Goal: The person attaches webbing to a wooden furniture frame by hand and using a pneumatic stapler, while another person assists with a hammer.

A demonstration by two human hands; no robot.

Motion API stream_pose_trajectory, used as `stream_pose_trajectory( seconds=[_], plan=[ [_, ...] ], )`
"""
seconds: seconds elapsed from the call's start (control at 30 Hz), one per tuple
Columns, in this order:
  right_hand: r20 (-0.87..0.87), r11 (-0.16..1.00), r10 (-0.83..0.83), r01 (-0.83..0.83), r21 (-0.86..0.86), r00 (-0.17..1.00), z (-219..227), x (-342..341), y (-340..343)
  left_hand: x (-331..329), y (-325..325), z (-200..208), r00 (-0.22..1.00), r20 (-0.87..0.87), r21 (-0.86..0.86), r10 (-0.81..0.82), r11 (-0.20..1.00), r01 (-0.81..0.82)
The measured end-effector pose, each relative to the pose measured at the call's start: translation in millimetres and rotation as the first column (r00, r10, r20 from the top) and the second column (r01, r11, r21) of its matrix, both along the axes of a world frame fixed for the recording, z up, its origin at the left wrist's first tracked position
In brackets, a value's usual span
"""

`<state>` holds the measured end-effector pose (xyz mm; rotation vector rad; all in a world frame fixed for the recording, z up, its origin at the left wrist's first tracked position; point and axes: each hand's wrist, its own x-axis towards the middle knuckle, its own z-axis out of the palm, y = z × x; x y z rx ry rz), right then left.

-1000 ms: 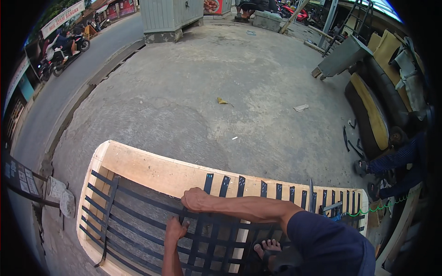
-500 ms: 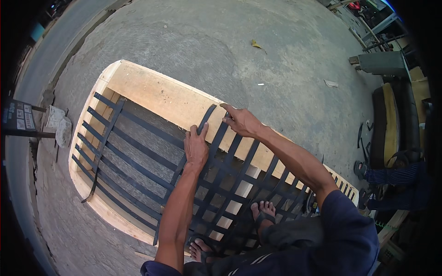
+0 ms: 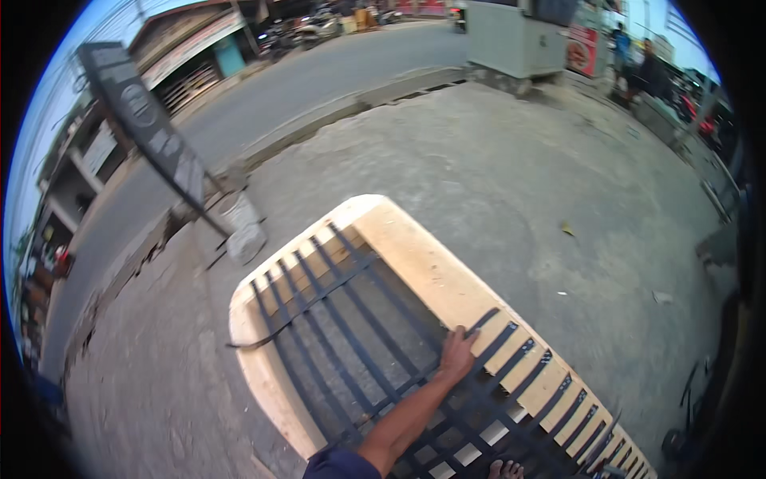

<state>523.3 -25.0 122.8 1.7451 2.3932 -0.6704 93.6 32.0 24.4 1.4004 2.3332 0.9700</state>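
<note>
A long pale wooden frame (image 3: 416,259) with a rounded far end lies on the ground, crossed by dark webbing straps woven into a lattice. My left hand (image 3: 457,357) is at the frame's right board, fingers closed on a black strap (image 3: 484,321) whose loose end lies over the wood. To the right of it, more strap ends (image 3: 542,371) lie across the same board, several with pale dots near their tips. Another strap (image 3: 319,295) runs crosswise near the far end, its tail (image 3: 243,345) sticking out past the left board. My right hand is out of view.
A dark signboard (image 3: 148,120) stands at the left, with a pale sack (image 3: 243,231) at its foot. Beyond a cracked kerb runs a road (image 3: 319,88). A grey cabinet (image 3: 511,44) stands at the far side. A bare foot (image 3: 506,469) shows beneath the straps.
The view has swung up and left, bringing in the road and cabinet. My right hand has left the strap beside the left one and gone out of view. My left hand stays at its strap.
</note>
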Motion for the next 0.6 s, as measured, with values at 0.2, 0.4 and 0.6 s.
stream_pose_trajectory(
  seconds=[0.2,0.4,0.6],
  plan=[
    [-0.036,0.972,0.165,-0.169,-0.166,0.986,-18.2,-41.6,-22.1,-43.5,-25.6,2.3,0.989,0.062,0.106,0.133,0.985,-0.139],
    [0.407,0.998,-0.059,0.041,0.051,0.912,-12.8,195.7,96.8,-62.8,-20.3,-12.2,0.969,0.168,0.108,0.183,0.973,-0.202],
    [0.556,0.998,-0.042,0.058,-0.010,0.830,-16.5,200.3,79.9,-50.6,-8.2,-15.1,0.946,0.265,0.075,0.187,0.974,-0.214]
  ],
)
